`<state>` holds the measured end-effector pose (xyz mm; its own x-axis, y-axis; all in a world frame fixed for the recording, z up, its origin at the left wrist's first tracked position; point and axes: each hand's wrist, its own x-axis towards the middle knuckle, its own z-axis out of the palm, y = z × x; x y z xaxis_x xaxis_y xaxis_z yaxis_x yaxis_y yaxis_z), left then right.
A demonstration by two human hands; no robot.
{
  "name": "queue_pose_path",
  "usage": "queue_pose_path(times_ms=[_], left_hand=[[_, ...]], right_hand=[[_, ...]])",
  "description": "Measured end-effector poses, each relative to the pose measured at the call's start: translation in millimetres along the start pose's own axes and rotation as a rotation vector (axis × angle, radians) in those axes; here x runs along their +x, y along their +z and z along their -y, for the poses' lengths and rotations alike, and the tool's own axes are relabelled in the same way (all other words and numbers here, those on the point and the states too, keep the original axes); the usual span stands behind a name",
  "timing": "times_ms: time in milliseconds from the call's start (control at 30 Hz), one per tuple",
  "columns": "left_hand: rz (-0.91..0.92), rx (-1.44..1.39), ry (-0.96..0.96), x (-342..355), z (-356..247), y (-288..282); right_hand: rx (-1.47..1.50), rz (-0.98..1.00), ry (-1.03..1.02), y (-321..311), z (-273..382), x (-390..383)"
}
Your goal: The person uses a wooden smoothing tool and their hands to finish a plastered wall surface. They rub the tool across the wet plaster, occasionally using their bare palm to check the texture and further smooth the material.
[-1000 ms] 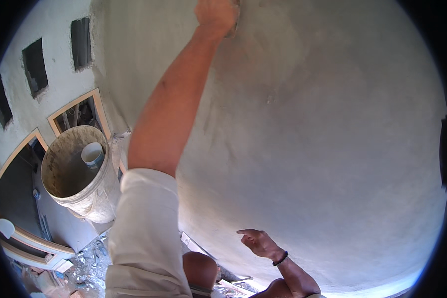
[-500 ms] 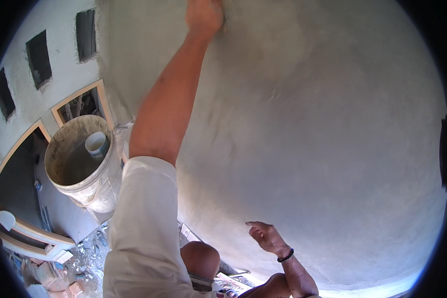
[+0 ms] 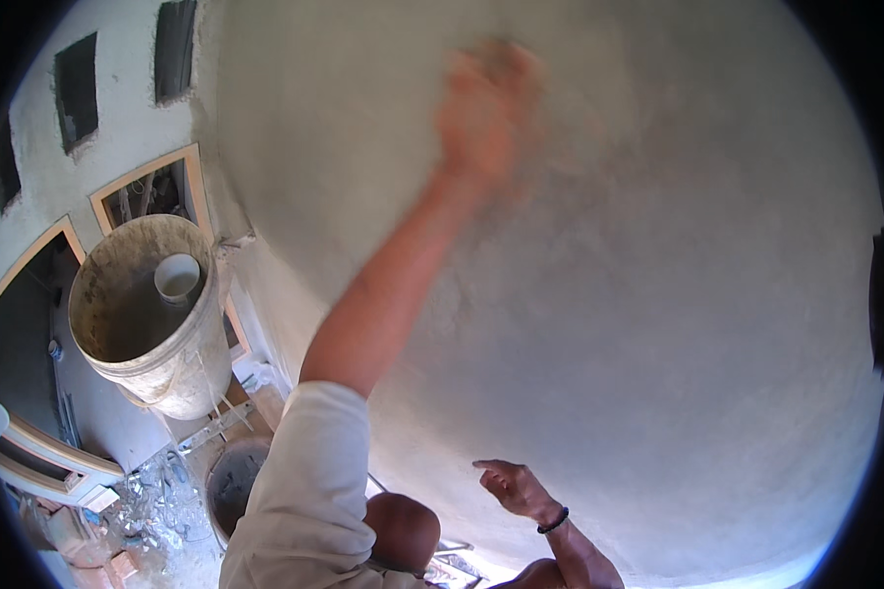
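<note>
My left hand (image 3: 486, 113) is up against the grey plastered wall (image 3: 658, 265), arm stretched up from a pale short sleeve. It is blurred by motion; the fingers look curled closed, and what they hold, if anything, cannot be made out. Lower down, my right hand (image 3: 519, 489) is close to the wall, wearing a dark bead bracelet (image 3: 553, 520). Its index finger points left with the other fingers loosely bent, and nothing shows in it. Whether it touches the plaster I cannot tell.
Left of my arm stands a stained white bucket (image 3: 182, 368) with a small white cup (image 3: 178, 278) in its murky contents. Below it is another container (image 3: 234, 491), partly behind my sleeve. Rubble and bricks (image 3: 93, 550) lie at lower left. The left wall has dark openings (image 3: 76, 93).
My left hand has swept down and to the right along the wall. The view has shifted, and the container below the bucket has come into sight. My right hand is nearly where it was.
</note>
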<state>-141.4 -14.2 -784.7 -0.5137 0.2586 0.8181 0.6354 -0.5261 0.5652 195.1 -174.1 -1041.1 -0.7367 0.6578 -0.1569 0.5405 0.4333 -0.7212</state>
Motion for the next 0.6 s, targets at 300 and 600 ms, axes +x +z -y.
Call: queue_pose_path(times_ms=[300, 600], left_hand=[[0.193, -0.099, -0.152, -110.6, -5.6, 13.8], [-0.263, 0.368, 0.103, 71.7, 82.3, -23.7]], right_hand=[[0.007, -0.017, 0.057, 3.9, -19.5, 14.4], [-0.024, 0.046, -0.034, 8.9, -4.7, 17.1]])
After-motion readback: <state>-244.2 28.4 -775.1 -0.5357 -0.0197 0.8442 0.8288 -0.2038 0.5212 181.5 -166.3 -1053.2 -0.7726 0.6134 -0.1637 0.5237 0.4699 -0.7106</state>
